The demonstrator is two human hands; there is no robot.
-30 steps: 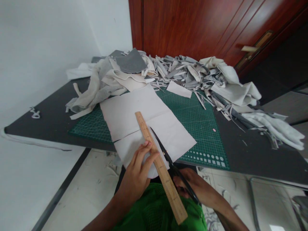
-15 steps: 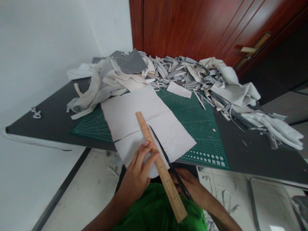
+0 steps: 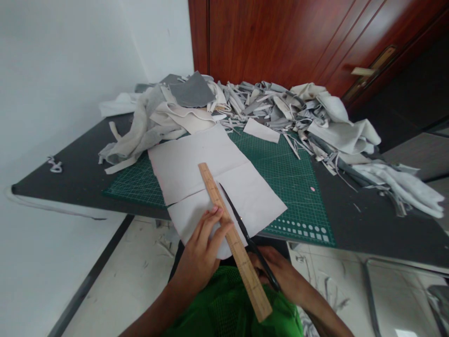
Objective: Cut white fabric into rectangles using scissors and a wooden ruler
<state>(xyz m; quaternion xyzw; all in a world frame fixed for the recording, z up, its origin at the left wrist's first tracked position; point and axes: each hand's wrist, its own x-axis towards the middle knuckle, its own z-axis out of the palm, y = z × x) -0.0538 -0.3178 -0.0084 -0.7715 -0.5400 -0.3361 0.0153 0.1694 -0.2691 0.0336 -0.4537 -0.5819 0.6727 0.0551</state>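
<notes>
A wooden ruler point(image 3: 233, 241) lies slantwise over a pale sheet of fabric or leather point(image 3: 196, 161), its near end reaching past the table edge. With thumb and fingertips, my left hand point(image 3: 203, 248) grips the ruler near its middle, against the sheet. Black scissors point(image 3: 245, 234) lie along the ruler's right side, one narrow blade pointing away over the sheet. My right hand point(image 3: 277, 271) holds their handles below the table edge; the ruler partly hides its fingers. A slit or seam crosses the sheet left of the ruler.
The sheet overhangs a green cutting mat point(image 3: 287, 187) on a dark table point(image 3: 365, 224). Heaped grey and white scraps point(image 3: 266, 105) line the back, against a red-brown door point(image 3: 266, 42). One small pale piece point(image 3: 261, 130) lies on the mat. A white wall point(image 3: 87, 56) stands left.
</notes>
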